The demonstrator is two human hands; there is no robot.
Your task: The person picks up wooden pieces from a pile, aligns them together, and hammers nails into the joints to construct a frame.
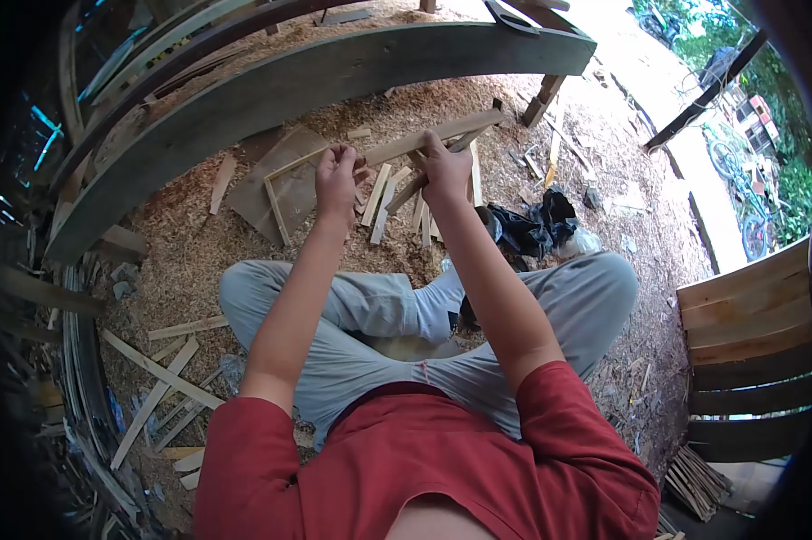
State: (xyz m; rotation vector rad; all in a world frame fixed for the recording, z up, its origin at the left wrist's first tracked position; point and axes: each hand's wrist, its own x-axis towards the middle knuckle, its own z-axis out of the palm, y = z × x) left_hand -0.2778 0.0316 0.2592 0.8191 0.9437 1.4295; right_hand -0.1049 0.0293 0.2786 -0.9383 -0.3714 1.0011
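Note:
A frame of thin wooden strips (397, 147) is held up in front of me, above the sawdust. My left hand (336, 186) pinches it near its left part, where one strip turns down at a corner. My right hand (447, 171) grips it further right, with the thumb on top of the upper strip; the fingers underneath are mostly hidden. The frame's right end is dark at the tip. Below and between my hands lie several loose wooden strips (381, 202). A flat brown board (260, 200) rests on the ground behind my left hand.
A long wooden bench beam (334, 76) curves across the front. Black plastic bags (536, 223) lie beyond my right knee. Several crossed strips (163, 382) are on the left ground. A slatted wooden panel (752, 306) stands at right, and a bicycle (749, 202) is outside.

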